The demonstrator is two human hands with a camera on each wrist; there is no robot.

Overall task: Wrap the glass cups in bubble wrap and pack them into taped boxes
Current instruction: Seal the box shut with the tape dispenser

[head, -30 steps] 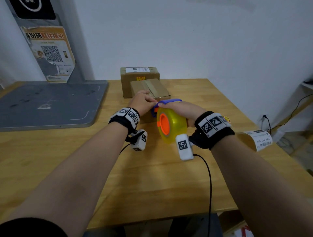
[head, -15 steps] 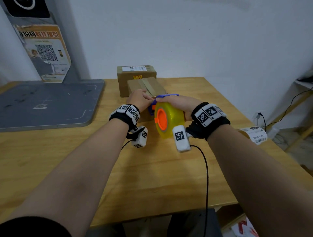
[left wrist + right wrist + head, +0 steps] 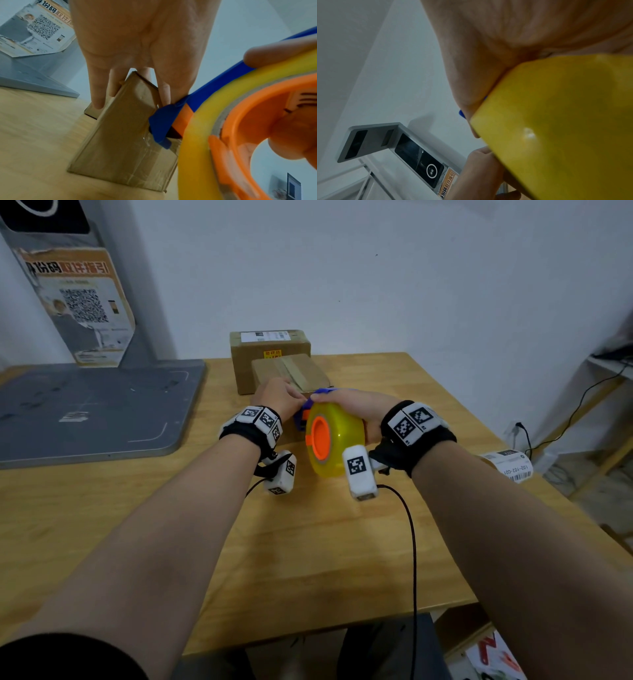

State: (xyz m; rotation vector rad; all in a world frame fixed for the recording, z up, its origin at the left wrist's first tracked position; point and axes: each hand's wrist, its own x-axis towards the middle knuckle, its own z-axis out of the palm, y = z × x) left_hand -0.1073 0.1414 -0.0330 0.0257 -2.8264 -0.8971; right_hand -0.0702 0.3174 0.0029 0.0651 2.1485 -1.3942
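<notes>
Tape dispenser [image 3: 334, 440], gripped by right hand [image 3: 356, 409], now tipped down box [image 3: 291, 374] near face; left hand [image 3: 279, 400] holds box top at 11 o'clock. Strip nearly finished.

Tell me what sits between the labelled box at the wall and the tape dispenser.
In the head view, the smaller taped box stands between the labelled box and the tape dispenser, with the left hand resting on its near end.

Near half of light wooden table [image 3: 325, 542]: bare, passable; far edge blocked by two brown cardboard boxes [image 3: 270, 350] against white wall; left side taken by flat grey metal base plate [image 3: 96, 412].
</notes>
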